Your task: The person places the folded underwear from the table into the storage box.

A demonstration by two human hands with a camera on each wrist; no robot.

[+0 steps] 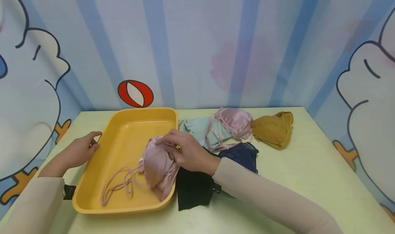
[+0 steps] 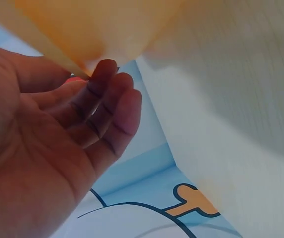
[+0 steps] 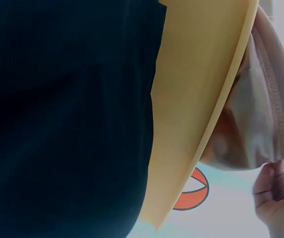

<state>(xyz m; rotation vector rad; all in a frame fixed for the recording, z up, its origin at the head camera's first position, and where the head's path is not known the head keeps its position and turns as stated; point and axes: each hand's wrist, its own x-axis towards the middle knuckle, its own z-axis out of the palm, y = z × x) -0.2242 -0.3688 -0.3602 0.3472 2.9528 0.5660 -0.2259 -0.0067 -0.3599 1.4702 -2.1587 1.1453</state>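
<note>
A pink satin bra lies against the right inner side of a yellow tray, its thin straps trailing over the tray floor. My right hand pinches the bra's upper part with thumb and fingers. In the right wrist view, the fingertips of that hand meet the edge of the pink bra. At the tray's left rim, my left hand touches the outside with its fingertips. The left wrist view shows that hand's fingers loosely bent against the tray wall.
Right of the tray lie mint fabric, another pink satin bra, a mustard garment, a navy lace garment and black cloth. A black piece shows by the tray's left side. A printed wall stands behind the table.
</note>
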